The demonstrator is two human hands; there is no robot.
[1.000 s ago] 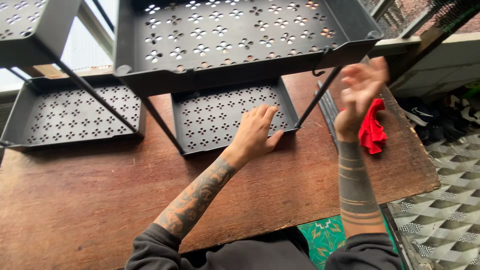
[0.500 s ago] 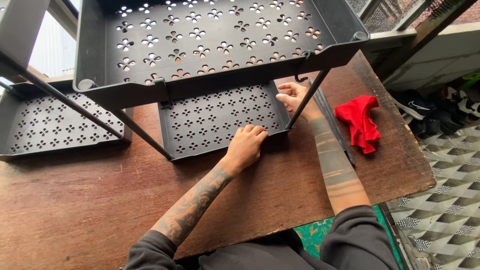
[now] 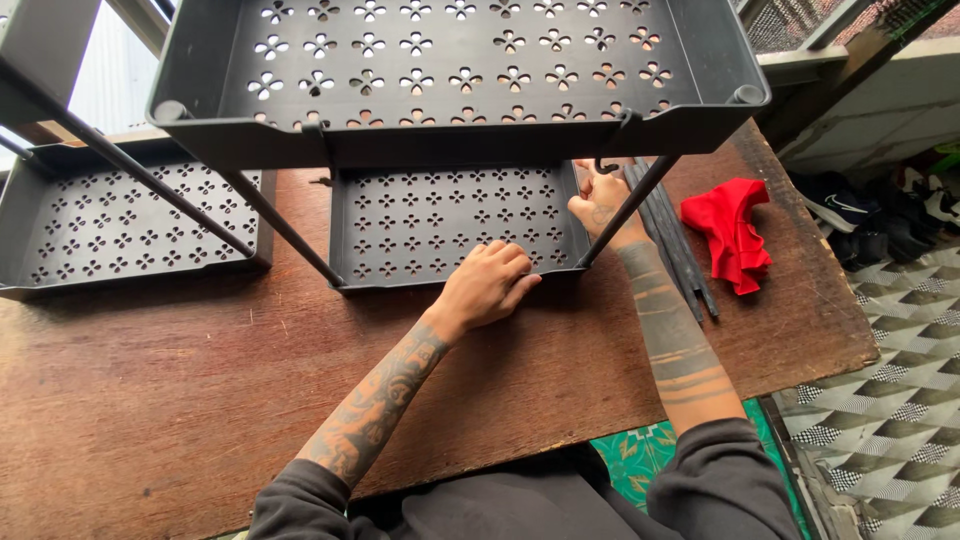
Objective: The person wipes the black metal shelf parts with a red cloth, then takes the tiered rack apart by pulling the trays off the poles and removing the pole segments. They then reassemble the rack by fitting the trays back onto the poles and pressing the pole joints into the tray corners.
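My left hand presses flat, fingers together, on the lower grey tray rim while my right hand pinches its corner rod.

Red cloth; shoes; patterned mat

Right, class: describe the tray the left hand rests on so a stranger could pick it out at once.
Start at the brown wooden table. Two dark perforated trays lie flat on it; take the lower middle tray, under the raised tray, where the left hand presses its front rim. The other flat tray sits untouched at the left.
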